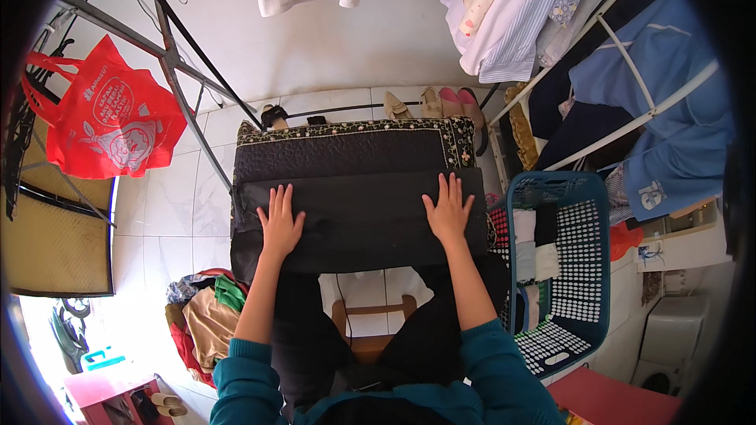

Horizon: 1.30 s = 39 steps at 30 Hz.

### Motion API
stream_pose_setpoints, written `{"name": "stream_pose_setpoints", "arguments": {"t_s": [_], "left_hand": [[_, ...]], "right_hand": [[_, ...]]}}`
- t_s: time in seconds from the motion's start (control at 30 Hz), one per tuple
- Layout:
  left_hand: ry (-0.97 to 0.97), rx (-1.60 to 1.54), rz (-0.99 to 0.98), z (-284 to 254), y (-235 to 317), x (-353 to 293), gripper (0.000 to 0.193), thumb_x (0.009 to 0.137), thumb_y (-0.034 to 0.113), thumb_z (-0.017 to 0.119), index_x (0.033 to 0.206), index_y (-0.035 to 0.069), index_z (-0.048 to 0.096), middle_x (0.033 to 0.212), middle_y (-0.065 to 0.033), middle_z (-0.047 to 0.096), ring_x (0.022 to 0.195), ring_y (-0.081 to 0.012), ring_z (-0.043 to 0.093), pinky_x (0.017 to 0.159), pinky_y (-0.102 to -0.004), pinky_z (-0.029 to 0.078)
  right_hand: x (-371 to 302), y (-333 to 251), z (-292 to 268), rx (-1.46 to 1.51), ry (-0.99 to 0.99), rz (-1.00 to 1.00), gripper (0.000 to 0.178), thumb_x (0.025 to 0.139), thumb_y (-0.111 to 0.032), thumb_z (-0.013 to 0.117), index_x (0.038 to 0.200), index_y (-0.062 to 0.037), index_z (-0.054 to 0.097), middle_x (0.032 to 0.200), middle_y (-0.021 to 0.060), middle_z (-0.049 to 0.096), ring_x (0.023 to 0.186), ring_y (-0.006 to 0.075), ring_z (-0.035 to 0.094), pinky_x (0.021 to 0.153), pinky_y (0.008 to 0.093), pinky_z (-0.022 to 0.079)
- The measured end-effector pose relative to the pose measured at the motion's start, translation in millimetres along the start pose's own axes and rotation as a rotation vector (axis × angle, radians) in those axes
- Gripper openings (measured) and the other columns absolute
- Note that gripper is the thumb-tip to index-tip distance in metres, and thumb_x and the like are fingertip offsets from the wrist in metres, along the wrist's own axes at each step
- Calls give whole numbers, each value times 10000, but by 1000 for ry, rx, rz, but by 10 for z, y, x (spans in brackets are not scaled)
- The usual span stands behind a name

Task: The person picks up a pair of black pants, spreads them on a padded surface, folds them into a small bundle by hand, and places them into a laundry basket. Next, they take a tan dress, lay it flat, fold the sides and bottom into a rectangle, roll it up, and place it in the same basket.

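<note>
A plain black cloth (362,216) lies spread across a padded black mat (339,149) with a flowered border, in front of my knees. Flat on the cloth's left part rests my left hand (281,224), fingers stretched out and pointing away from me. My right hand (449,212) lies the same way on its right part, fingers spread. Neither hand grips anything. The near edge of the cloth hangs by my lap, and its underside is hidden.
To the right stands a blue plastic basket (596,267) with folded clothes (535,244). A heap of clothes (206,319) lies on the floor at left. A red bag (118,110) hangs from a metal rack (169,59); garments (504,39) hang at the far right. Shoes (398,106) line the wall.
</note>
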<state>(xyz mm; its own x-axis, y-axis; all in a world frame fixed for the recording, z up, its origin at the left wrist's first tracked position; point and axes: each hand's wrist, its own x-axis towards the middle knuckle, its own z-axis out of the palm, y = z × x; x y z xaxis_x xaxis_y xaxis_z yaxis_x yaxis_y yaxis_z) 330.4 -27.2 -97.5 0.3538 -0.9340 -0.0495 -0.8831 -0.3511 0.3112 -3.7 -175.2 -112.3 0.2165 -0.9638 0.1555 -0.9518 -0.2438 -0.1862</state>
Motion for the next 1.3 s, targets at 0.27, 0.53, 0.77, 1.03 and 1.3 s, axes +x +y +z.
{"name": "stream_pose_setpoints", "arguments": {"t_s": [0.27, 0.53, 0.77, 1.03, 1.3], "left_hand": [[-196, 181, -148, -388, 254, 35, 698, 865, 513, 501, 1462, 268, 234, 1551, -64, 68, 1425, -315, 4, 1034, -687, 24], [-80, 188, -91, 18, 330, 87, 686, 881, 519, 463, 1457, 208, 256, 1543, -69, 122, 1425, -298, 50, 1029, -694, 48], [301, -188, 4, -308, -312, -318, 608, 850, 212, 592, 1392, 81, 349, 1432, -167, 342, 1356, -332, 265, 1078, -524, 200], [6, -1279, -1025, -507, -807, -1264, 405, 864, 354, 624, 1149, 67, 588, 957, -20, 621, 827, -124, 565, 692, -300, 448], [302, -1532, -684, -118, -1154, -1360, 249, 858, 235, 644, 1030, 74, 562, 882, -1, 603, 758, -90, 563, 584, -238, 432]], "right_hand": [[111, -190, -43, 59, 13, -12, 753, 837, -577, 511, 1434, -172, 292, 1494, 124, 252, 1396, 308, 184, 1081, 608, 126], [141, -306, 213, -45, 83, -182, 632, 877, -554, 450, 1417, -249, 331, 1493, 50, 281, 1392, 262, 215, 1057, 659, 94], [244, 591, -88, 96, -35, 272, 683, 895, -509, 458, 1443, -147, 269, 1477, 152, 279, 1367, 320, 255, 1070, 559, 210], [-531, 1206, -497, 392, -389, 399, 882, 778, -435, 682, 1407, 12, 257, 1430, 246, 325, 1301, 336, 378, 1052, 386, 318], [-386, 1216, -614, 335, -732, 412, 849, 693, -462, 733, 1259, 99, 439, 1258, 289, 506, 1175, 380, 508, 979, 389, 404]]}}
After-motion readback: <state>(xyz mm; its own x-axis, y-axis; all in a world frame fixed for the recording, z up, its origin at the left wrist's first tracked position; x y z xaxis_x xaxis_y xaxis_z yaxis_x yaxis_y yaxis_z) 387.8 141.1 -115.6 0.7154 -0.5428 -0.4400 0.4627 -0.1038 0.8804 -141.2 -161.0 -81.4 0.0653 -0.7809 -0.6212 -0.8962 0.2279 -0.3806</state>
